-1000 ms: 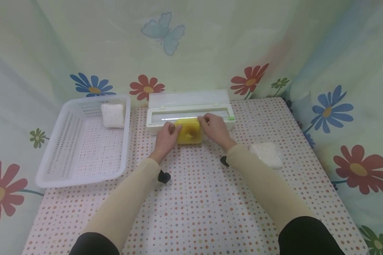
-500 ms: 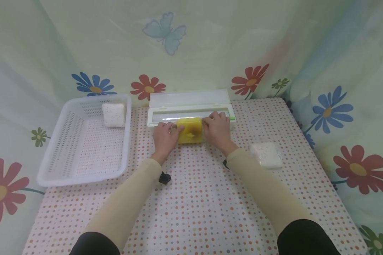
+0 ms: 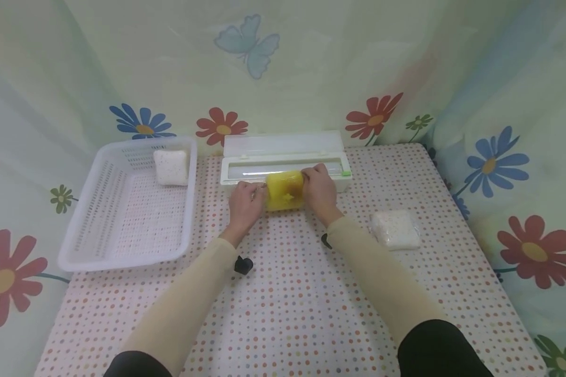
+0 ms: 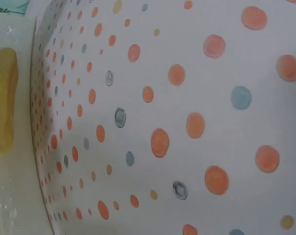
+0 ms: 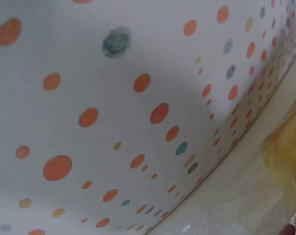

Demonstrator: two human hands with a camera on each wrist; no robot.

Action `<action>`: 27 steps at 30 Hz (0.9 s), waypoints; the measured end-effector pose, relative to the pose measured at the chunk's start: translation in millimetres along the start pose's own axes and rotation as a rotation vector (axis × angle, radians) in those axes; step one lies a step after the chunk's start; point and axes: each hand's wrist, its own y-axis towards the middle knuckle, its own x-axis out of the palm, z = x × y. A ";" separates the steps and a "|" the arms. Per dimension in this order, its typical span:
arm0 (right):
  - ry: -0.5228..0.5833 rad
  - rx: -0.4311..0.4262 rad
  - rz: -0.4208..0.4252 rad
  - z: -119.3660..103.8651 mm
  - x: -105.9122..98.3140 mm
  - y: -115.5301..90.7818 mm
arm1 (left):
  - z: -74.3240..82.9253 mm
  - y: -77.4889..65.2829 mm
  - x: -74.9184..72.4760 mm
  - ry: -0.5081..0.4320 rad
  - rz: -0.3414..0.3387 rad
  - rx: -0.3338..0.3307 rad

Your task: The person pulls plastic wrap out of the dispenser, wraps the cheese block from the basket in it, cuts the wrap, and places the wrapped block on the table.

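A yellow, brown-patched block [image 3: 285,190], resembling sponge cake, stands against the front of a white cling film dispenser [image 3: 285,162] with its lid raised. My left hand [image 3: 247,204] is at the block's left edge and my right hand [image 3: 319,191] at its right edge. Fingers of both hands are curled and pinch the clear film beside the block. In the right wrist view, wrinkled cling film [image 5: 221,208] lies around the yellow block [image 5: 290,147]. The left wrist view catches the block [image 4: 2,100] at its edge; the left fingers are out of that view.
A white plastic basket [image 3: 124,262] on the left holds a white speckled square piece [image 3: 171,167]. Another white speckled piece, wrapped in clear film [image 3: 396,229], lies right of the right forearm. Beneath is a dotted tablecloth [image 3: 283,314]; a flowered curtain hangs behind.
My hands have moved out to the block's sides, and the right hand has turned and come lower. The block is slightly tilted now. The head view has shifted a little.
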 end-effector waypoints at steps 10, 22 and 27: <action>0.197 0.026 0.058 1.9 4.6 -4.3 | 6.9 4.1 7.0 -0.012 0.178 -0.088; 0.147 0.012 0.101 3.9 9.9 -13.7 | 4.5 -4.1 24.8 -0.254 0.107 -0.146; 0.199 0.018 0.102 3.4 9.8 -21.5 | 2.8 -12.5 34.6 -0.306 0.122 -0.120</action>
